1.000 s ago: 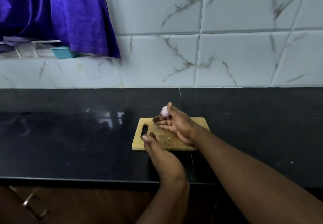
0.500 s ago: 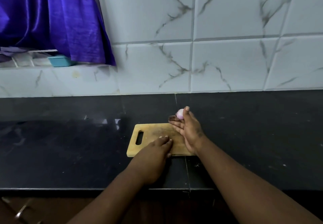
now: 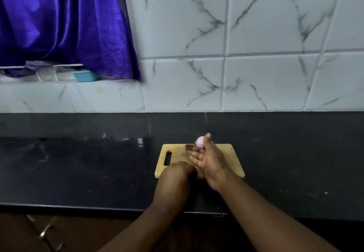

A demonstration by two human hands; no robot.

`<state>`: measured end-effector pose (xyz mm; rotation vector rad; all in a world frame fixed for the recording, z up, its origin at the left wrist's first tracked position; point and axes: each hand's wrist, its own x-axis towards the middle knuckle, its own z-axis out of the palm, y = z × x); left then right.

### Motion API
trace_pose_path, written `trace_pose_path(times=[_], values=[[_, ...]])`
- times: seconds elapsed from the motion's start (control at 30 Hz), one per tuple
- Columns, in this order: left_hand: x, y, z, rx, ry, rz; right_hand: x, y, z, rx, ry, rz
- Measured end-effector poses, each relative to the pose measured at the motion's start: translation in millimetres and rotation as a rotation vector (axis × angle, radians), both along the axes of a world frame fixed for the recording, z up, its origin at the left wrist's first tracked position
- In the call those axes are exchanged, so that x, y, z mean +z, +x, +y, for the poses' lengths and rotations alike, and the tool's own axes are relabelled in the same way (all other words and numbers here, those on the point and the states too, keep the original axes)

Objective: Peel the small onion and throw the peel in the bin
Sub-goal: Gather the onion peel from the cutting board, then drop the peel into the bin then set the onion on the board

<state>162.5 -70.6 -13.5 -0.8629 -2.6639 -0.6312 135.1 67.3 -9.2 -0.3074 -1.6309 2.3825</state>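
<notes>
Glossy black counter [image 3: 78, 173], wooden board [image 3: 232, 163], round pink onion [image 3: 200, 145] in right hand [image 3: 210, 161]

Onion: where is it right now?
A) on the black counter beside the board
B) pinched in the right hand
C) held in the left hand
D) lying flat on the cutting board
B: the small onion sits between the thumb and fingers of the right hand, over the far edge of the cutting board. The left hand is at the board's near edge, away from the onion.
</notes>
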Motion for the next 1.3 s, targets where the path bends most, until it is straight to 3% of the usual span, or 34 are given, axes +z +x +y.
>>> trace_pose_path(times=[0.1,0.2,0.33,0.47,0.63,0.73,0.8,0.9,1.0,1.07,1.17,1.2,1.3], values=[[-3.1,15.5,-21.7,0.226,0.718,-0.281,-3.0,24.8,-50.1,0.089,-0.193,-0.041],[-12.6,43.3,-65.4,0.338,1.256,-0.464,-4.8,52.3,-123.9,0.191,-0.383,-0.065],[-51.1,83.9,-158.3,0.526,1.608,-0.394,-32.6,83.3,-236.5,0.351,-0.443,-0.144],[-121.4,126.5,-261.8,0.787,1.840,-0.441,-101.8,112.8,-349.8,0.476,-0.309,-0.319],[-218.6,161.6,-360.5,1.263,1.793,-0.446,-217.5,134.1,-458.6,0.675,0.018,-0.509],[-269.7,174.5,-402.3,1.465,1.297,-0.463,-286.1,131.2,-483.4,0.776,0.324,-0.532],[-280.6,180.5,-420.9,1.492,0.991,-0.523,-290.1,130.9,-484.0,0.857,0.577,-0.470],[-295.9,174.5,-437.4,1.487,0.669,-0.667,-287.9,127.8,-482.1,0.887,0.634,-0.354],[-311.5,173.7,-443.3,1.487,0.838,-0.711,-279.0,122.3,-472.5,0.902,0.560,-0.250],[-312.5,176.1,-443.2,1.486,0.758,-0.646,-271.5,117.5,-463.3,0.893,0.577,-0.200],[-300.5,166.9,-426.5,1.365,0.511,-0.698,-253.6,109.2,-441.4,0.915,0.561,-0.168],[-296.3,162.1,-419.6,1.330,0.519,-0.704,-243.8,107.0,-432.4,0.904,0.548,-0.147],[-273.7,147.7,-401.9,1.185,0.845,-0.586,-205.2,103.1,-397.4,0.834,0.542,-0.072]])
